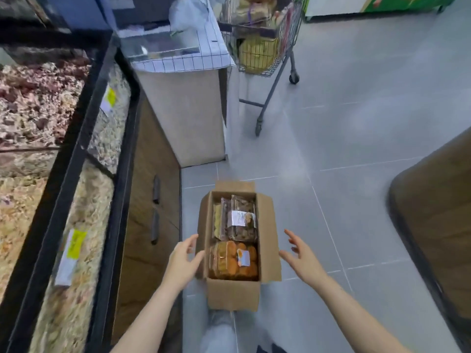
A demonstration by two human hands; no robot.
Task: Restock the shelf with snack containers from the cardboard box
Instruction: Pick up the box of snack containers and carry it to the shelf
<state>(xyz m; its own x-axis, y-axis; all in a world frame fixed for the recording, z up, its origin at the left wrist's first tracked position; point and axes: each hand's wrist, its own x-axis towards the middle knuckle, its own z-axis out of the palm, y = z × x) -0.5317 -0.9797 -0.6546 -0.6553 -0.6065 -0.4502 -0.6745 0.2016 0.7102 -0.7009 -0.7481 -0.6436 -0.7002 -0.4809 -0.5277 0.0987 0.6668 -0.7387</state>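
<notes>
Both hands reach forward and down with fingers spread apart and gripping nothing. The left hand (182, 261) has its fingertips at or just beside the left flap of an open cardboard box (233, 294) (whether they actually touch it cannot be told); the right hand (302, 256) hovers a little clear of the right flap, so the left hand is the nearer one. The box sits between the two hands on a grey tiled floor (356, 138), its long axis running away from the person, so the hands flank its long sides. Inside, snack containers fill the box in two groups. Nearest the person lies a clear container of orange, rounded snacks (233, 261) with a small label on top. Beyond it, at the far end, stand clear packs of darker brown snacks (239, 217), also labelled, with a paler pack pressed against their left side. All four flaps are folded outward, leaving the contents open from above. The judgement here is that nothing has been lifted out yet, and either hand would need to move inward and down over a flap to reach a container. To the left runs a black-framed shelf (76, 138) holding bulk dried goods with yellow price tags, with wood-fronted drawers (150, 200) beneath. Further off stands a wire shopping trolley (265, 47) loaded with goods.
</notes>
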